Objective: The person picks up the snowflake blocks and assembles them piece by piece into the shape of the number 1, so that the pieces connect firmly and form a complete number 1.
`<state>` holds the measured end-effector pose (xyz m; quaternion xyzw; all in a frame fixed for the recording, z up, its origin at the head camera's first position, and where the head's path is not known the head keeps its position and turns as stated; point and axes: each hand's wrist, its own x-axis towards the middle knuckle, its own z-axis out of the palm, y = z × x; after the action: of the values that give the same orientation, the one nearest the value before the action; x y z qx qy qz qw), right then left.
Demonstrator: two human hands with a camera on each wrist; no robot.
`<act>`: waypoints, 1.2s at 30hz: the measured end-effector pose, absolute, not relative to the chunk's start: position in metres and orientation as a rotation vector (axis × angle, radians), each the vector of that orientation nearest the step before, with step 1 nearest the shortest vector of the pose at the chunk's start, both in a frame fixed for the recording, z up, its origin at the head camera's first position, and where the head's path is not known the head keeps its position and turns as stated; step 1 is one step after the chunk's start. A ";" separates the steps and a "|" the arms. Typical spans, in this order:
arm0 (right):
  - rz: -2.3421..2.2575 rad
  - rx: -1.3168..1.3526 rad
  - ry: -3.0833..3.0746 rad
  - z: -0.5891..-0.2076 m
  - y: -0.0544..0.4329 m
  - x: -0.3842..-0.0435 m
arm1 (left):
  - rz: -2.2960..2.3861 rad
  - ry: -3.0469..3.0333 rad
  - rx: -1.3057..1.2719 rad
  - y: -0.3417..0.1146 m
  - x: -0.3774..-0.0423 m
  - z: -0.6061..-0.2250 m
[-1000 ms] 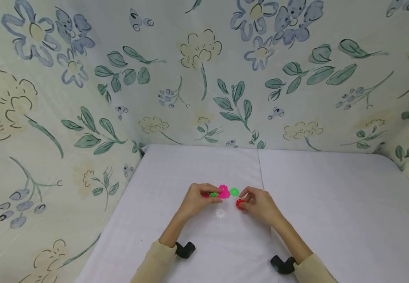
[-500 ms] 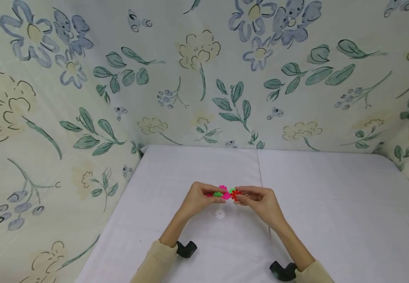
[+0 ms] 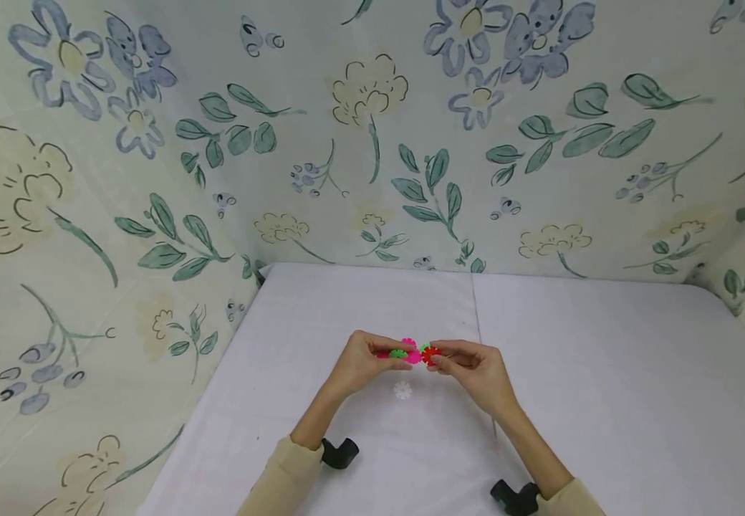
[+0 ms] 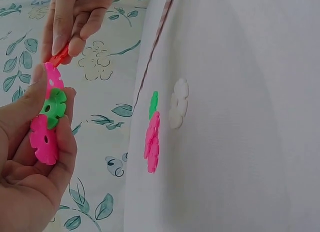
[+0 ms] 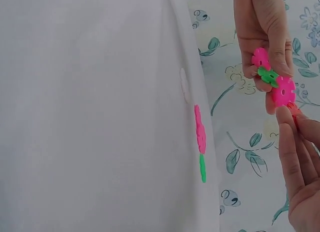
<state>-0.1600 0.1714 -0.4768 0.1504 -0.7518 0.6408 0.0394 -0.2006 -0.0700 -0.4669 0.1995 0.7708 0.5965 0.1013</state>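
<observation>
My left hand pinches a short chain of interlocking flower-shaped plastic discs. In the left wrist view the chain runs from a pink disc through a green disc to a second pink disc. Between the fingertips of my right hand is a red flower disc, edge-on against the far pink disc. Whether the red disc's slot is seated in the pink one cannot be told. Both hands are raised over the table, close together.
On the white-covered table lie loose pink discs, a green disc and white discs. A floral cloth hangs behind and at the sides. A fold line crosses the table cover.
My right hand has moved up and left with the red disc, bringing it to the chain's end. The left hand shifted slightly right. Over the last half second both hands barely moved.
</observation>
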 end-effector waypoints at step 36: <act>2.266 0.265 -2.330 -0.488 0.161 -0.166 | 1.563 2.477 0.793 -0.064 -0.197 -0.471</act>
<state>-0.1658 0.1608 -0.4882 0.0811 -0.7132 0.6937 -0.0594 -0.1965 -0.0636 -0.4713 0.2609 0.8152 0.5144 0.0533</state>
